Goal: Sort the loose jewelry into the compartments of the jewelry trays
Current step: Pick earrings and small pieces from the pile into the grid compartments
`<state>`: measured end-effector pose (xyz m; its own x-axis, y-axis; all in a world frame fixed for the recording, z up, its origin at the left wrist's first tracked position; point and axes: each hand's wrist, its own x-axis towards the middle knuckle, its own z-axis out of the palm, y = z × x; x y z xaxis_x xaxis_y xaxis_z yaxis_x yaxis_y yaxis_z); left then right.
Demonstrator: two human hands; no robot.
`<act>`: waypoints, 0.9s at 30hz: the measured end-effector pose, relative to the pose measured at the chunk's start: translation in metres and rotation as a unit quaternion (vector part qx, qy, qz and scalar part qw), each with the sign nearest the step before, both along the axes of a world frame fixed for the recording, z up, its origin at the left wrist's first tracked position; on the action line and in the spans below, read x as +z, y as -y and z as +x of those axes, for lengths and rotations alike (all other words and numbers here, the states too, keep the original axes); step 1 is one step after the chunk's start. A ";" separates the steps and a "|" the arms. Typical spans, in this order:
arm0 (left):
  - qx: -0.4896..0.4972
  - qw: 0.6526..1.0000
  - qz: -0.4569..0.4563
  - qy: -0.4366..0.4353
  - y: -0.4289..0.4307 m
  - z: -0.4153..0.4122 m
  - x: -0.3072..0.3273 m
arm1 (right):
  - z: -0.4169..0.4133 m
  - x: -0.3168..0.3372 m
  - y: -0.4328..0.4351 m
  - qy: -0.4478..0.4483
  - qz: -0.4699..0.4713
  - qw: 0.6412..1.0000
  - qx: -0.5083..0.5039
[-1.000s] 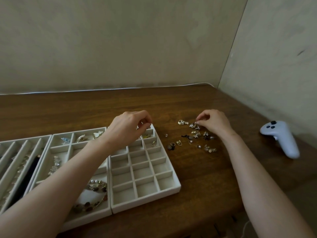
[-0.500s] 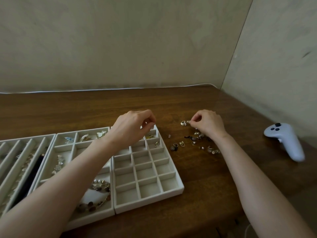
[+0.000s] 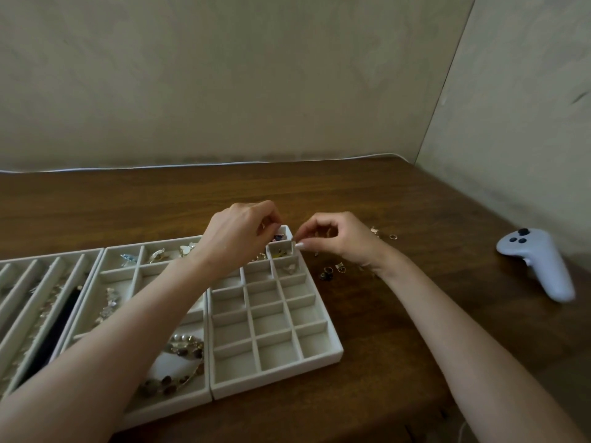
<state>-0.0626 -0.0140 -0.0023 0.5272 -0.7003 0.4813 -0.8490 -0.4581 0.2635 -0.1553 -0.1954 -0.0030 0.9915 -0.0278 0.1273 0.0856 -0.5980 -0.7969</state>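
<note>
Dropping small pieces into the far cells of the grid tray

Nearest, the grid tray (image 3: 319,356) shows row after row of bare little cells. Left of it, the middle tray (image 3: 166,410) holds a bead necklace (image 3: 179,362) in its near compartment, and the slotted tray (image 3: 19,314) lies further left. Both forearms reach over these to the grid tray's far end, where only the last few cells hold anything. The left hand (image 3: 240,238) hovers over those far cells with its fingers curled, and a glint at the fingertips suggests it pinches a gold piece (image 3: 263,224). The right hand (image 3: 342,241) has thumb and forefinger pressed together at the tray's right wall, beside the second cell from the far end. Whether anything sits between them is too small to tell. Just right of the tray, the loose jewelry (image 3: 329,273) lies scattered on the wooden table (image 3: 383,346), well apart from a white controller (image 3: 540,270) at the far right.

The step in hand looks like placing. Each pinch should be brought over a free cell and let go low, so nothing bounces out. Then the right hand should reach to the scatter, which has plenty left; the sorting seems less than half done
</note>
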 end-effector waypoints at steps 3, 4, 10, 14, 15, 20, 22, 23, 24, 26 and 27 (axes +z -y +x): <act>-0.004 1.000 0.004 -0.001 0.001 0.000 -0.001 | 0.001 -0.003 0.011 0.033 -0.073 0.995 -0.066; -0.005 1.000 0.005 -0.001 0.001 0.000 -0.001 | 0.002 -0.006 0.015 0.033 -0.113 0.990 -0.077; -0.007 1.000 0.007 -0.006 0.002 0.001 -0.001 | 0.006 -0.012 0.019 -0.003 -0.174 0.982 -0.076; 0.001 1.000 -0.001 -0.007 0.002 0.002 -0.001 | 0.008 -0.015 0.043 0.060 -0.177 0.962 -0.197; 0.001 1.000 -0.001 -0.007 0.003 0.001 -0.001 | 0.007 -0.016 0.050 0.069 -0.182 0.952 -0.235; -0.002 1.000 0.003 -0.007 0.004 0.000 0.000 | 0.008 -0.022 0.063 0.033 -0.252 0.934 -0.249; -0.003 1.000 0.004 -0.011 0.003 0.001 0.001 | 0.010 -0.025 0.060 0.016 -0.284 0.933 -0.222; -0.003 1.000 0.004 -0.012 0.003 0.001 0.001 | 0.011 -0.025 0.059 0.009 -0.296 0.930 -0.217; -0.003 1.000 0.003 -0.012 0.002 0.001 0.001 | 0.011 -0.026 0.059 0.006 -0.304 0.928 -0.217; -0.002 1.000 0.002 -0.010 0.002 0.001 0.001 | 0.012 -0.026 0.058 0.007 -0.308 0.926 -0.217; -0.001 1.000 0.002 -0.009 0.002 0.001 0.001 | 0.012 -0.026 0.057 0.011 -0.303 0.928 -0.215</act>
<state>-0.0619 -0.0165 -0.0011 0.5337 -0.7035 0.4693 -0.8454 -0.4565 0.2773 -0.1432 -0.2529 -0.0286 0.9026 -0.3370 0.2680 -0.2528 -0.9186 -0.3036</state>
